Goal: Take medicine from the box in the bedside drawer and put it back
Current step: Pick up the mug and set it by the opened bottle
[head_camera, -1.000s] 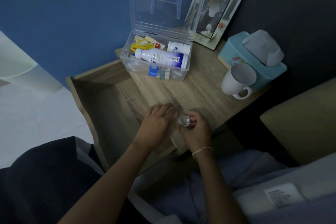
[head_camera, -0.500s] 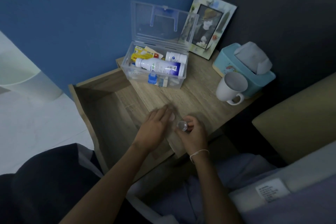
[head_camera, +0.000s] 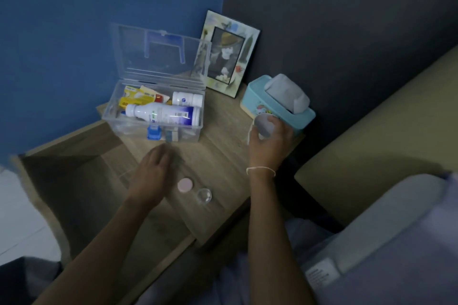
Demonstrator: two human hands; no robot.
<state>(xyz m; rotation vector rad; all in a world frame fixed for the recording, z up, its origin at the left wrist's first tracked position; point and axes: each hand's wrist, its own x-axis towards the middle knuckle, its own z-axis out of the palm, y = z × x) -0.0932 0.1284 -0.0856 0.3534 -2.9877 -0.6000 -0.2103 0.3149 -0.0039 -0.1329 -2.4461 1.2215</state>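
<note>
The clear medicine box stands open at the back of the bedside table, holding a large white bottle, a small white bottle and yellow packets. A pink cap and a small clear cup lie on the tabletop near the front. My left hand hovers flat just left of the cap, holding nothing. My right hand is closed around the white mug at the table's right side.
The open drawer extends to the left below the tabletop. A teal tissue box and a picture frame stand at the back right. A bed edge lies to the right, blue wall behind.
My right hand left the small cup on the table and moved right and back to grip the mug. The pink cap now lies beside the cup. My left hand shifted slightly left.
</note>
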